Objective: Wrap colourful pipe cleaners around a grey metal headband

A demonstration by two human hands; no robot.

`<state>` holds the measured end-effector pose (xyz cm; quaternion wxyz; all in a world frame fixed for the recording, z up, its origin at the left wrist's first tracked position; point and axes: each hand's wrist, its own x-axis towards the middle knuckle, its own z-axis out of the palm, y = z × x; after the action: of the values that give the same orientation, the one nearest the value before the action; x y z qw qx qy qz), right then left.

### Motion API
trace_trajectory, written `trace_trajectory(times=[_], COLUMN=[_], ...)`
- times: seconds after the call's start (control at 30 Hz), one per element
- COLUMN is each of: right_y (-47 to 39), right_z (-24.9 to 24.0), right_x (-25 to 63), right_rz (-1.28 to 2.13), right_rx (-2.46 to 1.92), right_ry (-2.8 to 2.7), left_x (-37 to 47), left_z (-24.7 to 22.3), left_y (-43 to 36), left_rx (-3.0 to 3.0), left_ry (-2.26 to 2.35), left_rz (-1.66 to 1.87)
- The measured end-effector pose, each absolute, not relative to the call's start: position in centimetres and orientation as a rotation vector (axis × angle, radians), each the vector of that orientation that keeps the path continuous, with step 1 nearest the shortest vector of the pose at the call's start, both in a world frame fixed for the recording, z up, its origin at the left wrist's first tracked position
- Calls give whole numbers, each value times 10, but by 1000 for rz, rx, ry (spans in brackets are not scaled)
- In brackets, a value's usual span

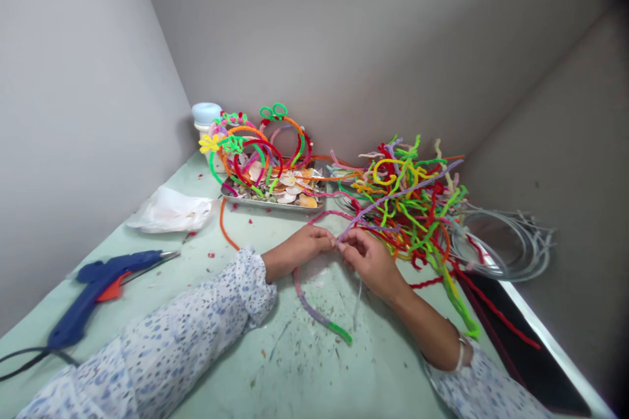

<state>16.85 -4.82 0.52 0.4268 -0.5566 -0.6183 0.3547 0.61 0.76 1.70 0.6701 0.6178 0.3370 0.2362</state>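
Observation:
My left hand (299,250) and my right hand (368,263) meet above the middle of the table, fingertips closed in a pinch. Between them is a thin curved band, its middle hidden by the fingers. The band's left leg (312,311) hangs below my left hand, covered in fuzzy pink and purple with a green tip. A bare, pale leg (358,304) shows below my right hand. From my right fingertips a long purple pipe cleaner (398,195) runs up and right, across the pile of pipe cleaners (417,200).
A metal tray (289,207) holds shells, with several fuzzy hoops (265,150) on it. A blue glue gun (93,288) lies left, near a white plastic bag (171,211). Clear hoops (521,255) sit right. A blue-lidded container (206,112) stands at the back. Walls surround the table.

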Motion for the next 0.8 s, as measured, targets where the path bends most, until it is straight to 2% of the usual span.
trace_trajectory(times=[0.8], right_y=[-50], right_z=[6], right_x=[165], right_rz=[733], right_rx=[-1541], right_ry=[-1526], left_x=[7], left_z=[19], left_y=[5], left_rx=[1347], left_ry=[852], left_rz=[540])
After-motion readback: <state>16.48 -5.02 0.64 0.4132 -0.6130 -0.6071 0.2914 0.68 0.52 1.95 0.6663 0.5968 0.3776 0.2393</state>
